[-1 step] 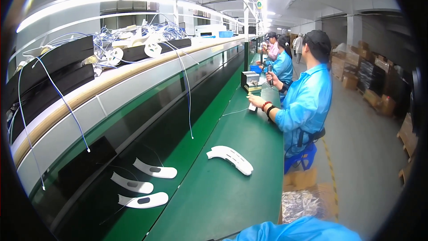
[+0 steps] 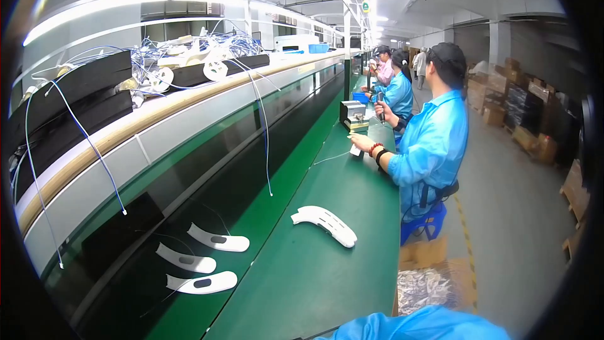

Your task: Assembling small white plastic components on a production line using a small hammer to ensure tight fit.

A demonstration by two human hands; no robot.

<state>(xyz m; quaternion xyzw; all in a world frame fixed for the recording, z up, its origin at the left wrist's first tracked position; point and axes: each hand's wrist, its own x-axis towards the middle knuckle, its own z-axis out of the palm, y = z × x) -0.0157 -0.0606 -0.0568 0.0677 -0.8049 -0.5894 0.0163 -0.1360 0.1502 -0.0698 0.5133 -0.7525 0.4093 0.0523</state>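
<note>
Neither my left hand nor my right hand shows. Only blue cloth of my clothing (image 2: 421, 326) comes in at the lower edge. Nearest to it on the green work surface (image 2: 283, 296) lies a curved white plastic shell (image 2: 326, 223) with slots along it. To the left, on the dark green strip, rest three curved white plastic pieces, each with a dark oval: an upper one (image 2: 236, 243), a middle one (image 2: 202, 265) and a lower one (image 2: 221, 281). Thin dark wires run from them.
A shelf (image 2: 154, 116) at left bears tangled cables (image 2: 233, 44) and white parts; several cables hang down. Ahead on the right, a co-worker in blue (image 2: 434, 132) holds a dark hand tool (image 2: 381, 107) beside a metal fixture (image 2: 354, 115). An open carton (image 2: 431, 289) stands below the bench edge.
</note>
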